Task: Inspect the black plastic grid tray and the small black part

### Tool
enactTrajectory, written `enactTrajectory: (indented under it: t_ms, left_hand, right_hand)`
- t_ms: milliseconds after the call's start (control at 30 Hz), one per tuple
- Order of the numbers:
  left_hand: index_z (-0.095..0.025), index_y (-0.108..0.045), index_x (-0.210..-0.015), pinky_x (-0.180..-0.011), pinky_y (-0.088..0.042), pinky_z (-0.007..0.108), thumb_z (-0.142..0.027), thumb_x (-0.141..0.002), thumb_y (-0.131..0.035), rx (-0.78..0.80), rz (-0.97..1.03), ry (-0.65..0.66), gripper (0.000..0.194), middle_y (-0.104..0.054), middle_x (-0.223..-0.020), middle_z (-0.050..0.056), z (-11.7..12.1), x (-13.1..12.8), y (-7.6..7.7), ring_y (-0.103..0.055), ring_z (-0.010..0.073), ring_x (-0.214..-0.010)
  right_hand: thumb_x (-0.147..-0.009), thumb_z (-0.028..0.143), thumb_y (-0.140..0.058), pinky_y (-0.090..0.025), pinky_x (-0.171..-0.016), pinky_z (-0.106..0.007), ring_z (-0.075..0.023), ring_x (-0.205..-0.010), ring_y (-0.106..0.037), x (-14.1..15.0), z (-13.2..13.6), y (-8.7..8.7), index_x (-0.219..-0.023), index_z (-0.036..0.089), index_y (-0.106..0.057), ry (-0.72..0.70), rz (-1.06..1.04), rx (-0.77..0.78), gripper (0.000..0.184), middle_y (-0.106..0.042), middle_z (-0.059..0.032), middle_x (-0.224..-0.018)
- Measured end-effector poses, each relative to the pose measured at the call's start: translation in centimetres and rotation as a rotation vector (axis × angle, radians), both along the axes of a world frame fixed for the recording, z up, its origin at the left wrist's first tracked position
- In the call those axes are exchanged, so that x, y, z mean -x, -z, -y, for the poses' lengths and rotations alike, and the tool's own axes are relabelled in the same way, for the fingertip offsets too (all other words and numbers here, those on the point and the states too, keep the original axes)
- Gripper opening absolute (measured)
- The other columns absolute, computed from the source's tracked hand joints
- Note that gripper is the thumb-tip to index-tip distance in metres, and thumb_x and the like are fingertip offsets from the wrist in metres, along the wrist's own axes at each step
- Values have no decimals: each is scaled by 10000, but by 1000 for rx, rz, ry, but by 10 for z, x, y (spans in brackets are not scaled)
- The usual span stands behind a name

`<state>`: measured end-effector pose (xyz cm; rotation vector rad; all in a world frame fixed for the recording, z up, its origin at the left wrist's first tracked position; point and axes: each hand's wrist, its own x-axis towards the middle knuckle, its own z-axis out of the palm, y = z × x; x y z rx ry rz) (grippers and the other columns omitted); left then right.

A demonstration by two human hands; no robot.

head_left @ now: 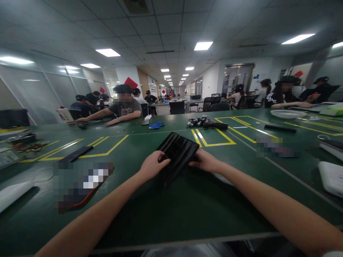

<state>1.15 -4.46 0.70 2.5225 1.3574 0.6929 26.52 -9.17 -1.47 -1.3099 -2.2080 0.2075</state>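
Note:
A flat black piece with ridges or slots across its face, looking like an opened wallet [177, 151], is held tilted above the green table [171, 217]. My left hand [152, 165] grips its left edge, with the thumb lying over the front. On the opposite edge, my right hand [205, 160] pinches the lower right corner. The fingers behind the piece are partly hidden. Its exact kind is hard to make out in the dim light.
A blurred-out phone-like item [85, 185] lies left of my arms, near a dark bar [76, 154]. Ahead are a blue glove-like bundle [157, 125] and a tangle of cables [198, 121]. A white device [331, 176] stands right. A co-worker [124, 105] sits opposite.

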Motion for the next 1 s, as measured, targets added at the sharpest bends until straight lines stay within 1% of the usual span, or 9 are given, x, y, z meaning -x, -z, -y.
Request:
enactTrajectory:
  t_ms: [133, 233, 400, 567, 633, 733, 833, 933, 1000]
  left_hand:
    - [-156, -609, -923, -686, -421, 290, -509, -797, -413, 14, -145, -269, 423, -643, -934, 96, -45, 16, -14, -594, 233, -856]
    - [-118, -641, -870, -689, -436, 322, -513, -786, -402, 53, -213, -399, 470, -658, -977, 168, -78, 25, -24, -609, 296, -905]
    - [-46, -667, -847, -717, -453, 407, -471, -730, -476, 91, -249, -516, 481, -640, -1019, 270, -107, 30, -20, -592, 400, -957]
    - [11, -653, -891, -773, -442, 461, -398, -751, -475, 26, -225, -517, 468, -624, -998, 310, -113, 28, -16, -575, 426, -977]
    - [29, -623, -975, -814, -433, 456, -303, -805, -395, -34, -190, -480, 437, -603, -1040, 310, -106, 22, -18, -563, 399, -1014]
    - [-17, -570, -1117, -910, -408, 363, -132, -829, -299, -98, -131, -315, 412, -590, -1136, 223, -80, 4, -12, -538, 282, -1090]
    - [-136, -586, -1133, -919, -415, 281, -73, -811, -335, -93, -103, -82, 413, -633, -1098, 102, -45, -17, 7, -567, 191, -1036]
    - [-167, -614, -1089, -976, -388, 321, -13, -763, -372, -66, -93, 220, 434, -613, -1162, 77, -20, -29, 28, -542, 193, -1091]
    - [-167, -613, -1085, -1005, -365, 351, -16, -768, -372, -38, -108, 318, 425, -588, -1214, 78, -15, -31, 35, -517, 199, -1136]
  right_hand:
    - [-762, 319, -581, -467, -817, -466, -301, -931, -590, -53, -11, -3, -1045, 172, -608, 427, 39, -8, 320, -642, -120, -1012]
    - [-776, 329, -558, -454, -804, -496, -334, -925, -585, -87, -18, 1, -1010, 157, -614, 594, 61, -22, 296, -631, -158, -1009]
    - [-786, 327, -536, -432, -783, -497, -369, -942, -561, -110, -28, 18, -930, 122, -618, 702, 98, -8, 264, -608, -220, -982]
    - [-780, 382, -534, -391, -836, -522, -405, -1003, -524, -112, -30, 20, -974, 81, -600, 718, 86, -26, 364, -571, -265, -1027]
    - [-776, 406, -533, -342, -917, -538, -428, -1103, -458, -107, -29, 16, -1072, 49, -556, 724, 72, -60, 464, -515, -291, -1131]
    - [-781, 407, -523, -272, -1025, -506, -392, -1218, -359, -84, -25, 9, -1198, 83, -485, 692, 28, -114, 530, -450, -249, -1257]
    - [-788, 409, -515, -294, -1036, -499, -347, -1226, -368, -42, -14, 9, -1250, 112, -453, 529, 15, -91, 553, -460, -199, -1278]
    - [-810, 422, -491, -302, -1040, -504, -311, -1221, -395, -2, -1, 15, -1257, 115, -457, 296, 122, -16, 544, -466, -170, -1299]
    - [-845, 415, -438, -304, -1038, -507, -297, -1213, -413, 14, 5, 19, -1225, 135, -497, 221, 174, 37, 476, -485, -156, -1291]
